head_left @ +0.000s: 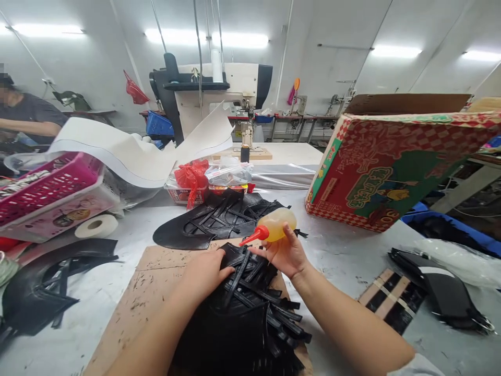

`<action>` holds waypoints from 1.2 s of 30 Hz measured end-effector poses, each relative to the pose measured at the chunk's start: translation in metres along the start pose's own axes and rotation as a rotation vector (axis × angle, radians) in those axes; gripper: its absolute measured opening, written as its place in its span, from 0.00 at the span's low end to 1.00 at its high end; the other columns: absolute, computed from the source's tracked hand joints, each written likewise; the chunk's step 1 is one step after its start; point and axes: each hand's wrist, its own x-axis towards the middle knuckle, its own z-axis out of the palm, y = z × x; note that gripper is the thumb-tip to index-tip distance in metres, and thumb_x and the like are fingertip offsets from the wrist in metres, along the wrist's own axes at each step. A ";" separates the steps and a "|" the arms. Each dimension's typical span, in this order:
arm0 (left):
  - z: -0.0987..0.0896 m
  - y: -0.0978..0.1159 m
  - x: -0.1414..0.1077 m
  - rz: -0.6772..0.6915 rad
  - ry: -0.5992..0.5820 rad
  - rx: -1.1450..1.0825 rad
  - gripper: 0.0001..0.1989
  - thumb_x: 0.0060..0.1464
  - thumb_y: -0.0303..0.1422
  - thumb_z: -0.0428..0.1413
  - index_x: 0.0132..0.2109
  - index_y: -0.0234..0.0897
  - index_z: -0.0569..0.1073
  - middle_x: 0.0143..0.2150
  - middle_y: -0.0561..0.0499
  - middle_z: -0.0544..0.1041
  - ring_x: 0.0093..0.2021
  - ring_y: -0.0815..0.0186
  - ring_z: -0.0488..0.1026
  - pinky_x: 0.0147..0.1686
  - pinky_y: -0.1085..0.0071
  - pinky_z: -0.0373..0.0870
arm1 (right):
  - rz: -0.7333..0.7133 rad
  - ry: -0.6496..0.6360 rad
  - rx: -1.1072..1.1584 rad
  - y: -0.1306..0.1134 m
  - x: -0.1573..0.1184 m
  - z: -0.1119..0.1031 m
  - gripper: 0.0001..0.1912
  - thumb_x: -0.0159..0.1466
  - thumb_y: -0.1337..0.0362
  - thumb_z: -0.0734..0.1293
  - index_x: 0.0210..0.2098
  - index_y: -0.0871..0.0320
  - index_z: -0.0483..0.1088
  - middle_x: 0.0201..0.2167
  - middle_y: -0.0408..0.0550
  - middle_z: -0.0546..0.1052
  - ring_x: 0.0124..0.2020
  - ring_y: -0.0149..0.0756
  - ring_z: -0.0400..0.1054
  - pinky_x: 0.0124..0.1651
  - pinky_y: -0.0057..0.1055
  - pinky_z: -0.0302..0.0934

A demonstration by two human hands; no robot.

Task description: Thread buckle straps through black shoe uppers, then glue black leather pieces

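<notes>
My right hand (287,253) grips a squeeze bottle (277,224) of yellowish liquid, tilted so its red nozzle (254,236) points left and down, just above a black strappy shoe upper (235,324). That upper lies on a worn cardboard sheet (129,297). On its top edge rests my left hand (207,274), thumb and fingers closed on the black material; the fingertips are partly hidden. Behind the board, another black woven upper (188,224) lies flat. One more black upper piece (39,287) is at the left.
A red and green cardboard box (391,172) leans at the right. A sewing machine (219,94) stands behind. At left are a pink basket (50,188), a tape roll (96,226) and white sheeting (113,151). Black pieces (446,292) lie right. A person (31,112) sits far left.
</notes>
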 end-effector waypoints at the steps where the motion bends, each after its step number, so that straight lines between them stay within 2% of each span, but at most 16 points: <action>1: 0.002 0.002 -0.001 0.010 -0.004 0.053 0.15 0.53 0.39 0.51 0.42 0.34 0.73 0.40 0.40 0.78 0.41 0.49 0.74 0.38 0.59 0.69 | 0.035 -0.003 -0.003 0.004 0.002 0.001 0.22 0.47 0.52 0.75 0.38 0.56 0.71 0.32 0.42 0.79 0.27 0.36 0.72 0.44 0.52 0.66; 5: 0.012 0.007 -0.001 0.022 -0.004 0.148 0.14 0.57 0.31 0.45 0.44 0.32 0.72 0.37 0.38 0.78 0.35 0.50 0.76 0.33 0.60 0.69 | 0.070 0.028 -0.029 0.015 0.002 0.001 0.23 0.46 0.55 0.76 0.39 0.55 0.71 0.37 0.45 0.78 0.36 0.40 0.72 0.40 0.48 0.68; 8: 0.017 0.007 -0.001 0.041 -0.008 0.159 0.16 0.55 0.24 0.41 0.45 0.30 0.71 0.35 0.38 0.77 0.34 0.51 0.76 0.31 0.62 0.68 | 0.060 0.023 -0.044 0.017 -0.004 0.000 0.21 0.48 0.55 0.75 0.40 0.53 0.71 0.39 0.45 0.78 0.41 0.43 0.71 0.43 0.51 0.67; 11: 0.018 0.007 -0.002 0.059 -0.005 0.140 0.17 0.56 0.23 0.39 0.46 0.30 0.69 0.35 0.39 0.77 0.34 0.50 0.76 0.30 0.61 0.69 | 0.036 0.011 -0.067 0.013 -0.007 0.000 0.21 0.49 0.54 0.74 0.40 0.53 0.71 0.40 0.45 0.77 0.44 0.44 0.70 0.44 0.51 0.67; 14: 0.016 0.007 -0.005 0.093 -0.003 0.115 0.15 0.60 0.31 0.41 0.45 0.32 0.70 0.37 0.40 0.76 0.37 0.50 0.75 0.33 0.60 0.69 | -0.054 0.032 -0.148 0.004 -0.004 -0.004 0.22 0.48 0.52 0.74 0.39 0.53 0.71 0.39 0.44 0.78 0.42 0.41 0.71 0.41 0.40 0.70; 16: 0.015 0.006 -0.007 0.092 0.012 0.077 0.15 0.61 0.36 0.41 0.43 0.34 0.70 0.40 0.42 0.76 0.39 0.51 0.74 0.35 0.59 0.70 | -0.152 0.088 -0.263 -0.005 0.004 -0.009 0.25 0.45 0.51 0.76 0.39 0.53 0.71 0.36 0.43 0.78 0.37 0.38 0.72 0.34 0.32 0.71; 19: 0.015 0.004 -0.008 0.045 0.033 0.004 0.16 0.61 0.38 0.43 0.45 0.33 0.69 0.44 0.41 0.74 0.43 0.52 0.73 0.40 0.58 0.69 | -0.242 0.171 -0.451 -0.018 0.021 -0.021 0.31 0.38 0.51 0.78 0.40 0.53 0.70 0.30 0.41 0.77 0.29 0.35 0.72 0.23 0.26 0.68; 22: 0.019 -0.002 -0.006 0.032 0.044 -0.101 0.18 0.58 0.39 0.47 0.51 0.31 0.67 0.49 0.39 0.73 0.49 0.52 0.70 0.47 0.57 0.67 | -0.206 0.179 -0.543 -0.023 0.036 -0.030 0.32 0.37 0.53 0.79 0.40 0.55 0.70 0.29 0.43 0.77 0.27 0.36 0.72 0.20 0.25 0.67; 25: 0.025 -0.008 -0.004 0.042 0.074 -0.210 0.19 0.56 0.39 0.51 0.52 0.33 0.66 0.52 0.41 0.72 0.52 0.54 0.67 0.52 0.58 0.63 | -0.160 0.169 -0.587 -0.020 0.049 -0.035 0.30 0.38 0.55 0.78 0.38 0.57 0.69 0.30 0.46 0.77 0.28 0.37 0.72 0.20 0.25 0.67; 30: 0.031 -0.015 0.002 0.018 0.101 -0.382 0.22 0.49 0.38 0.57 0.50 0.36 0.67 0.52 0.43 0.71 0.53 0.55 0.66 0.53 0.58 0.62 | -0.136 0.167 -0.625 -0.011 0.062 -0.040 0.29 0.40 0.55 0.77 0.38 0.57 0.69 0.30 0.46 0.76 0.28 0.37 0.72 0.20 0.25 0.67; 36: 0.030 -0.016 0.007 -0.016 0.090 -0.536 0.22 0.43 0.35 0.61 0.47 0.38 0.67 0.49 0.46 0.71 0.52 0.54 0.65 0.52 0.57 0.62 | -0.142 0.175 -0.640 -0.010 0.067 -0.040 0.28 0.41 0.54 0.77 0.39 0.57 0.69 0.30 0.45 0.76 0.26 0.36 0.71 0.20 0.26 0.66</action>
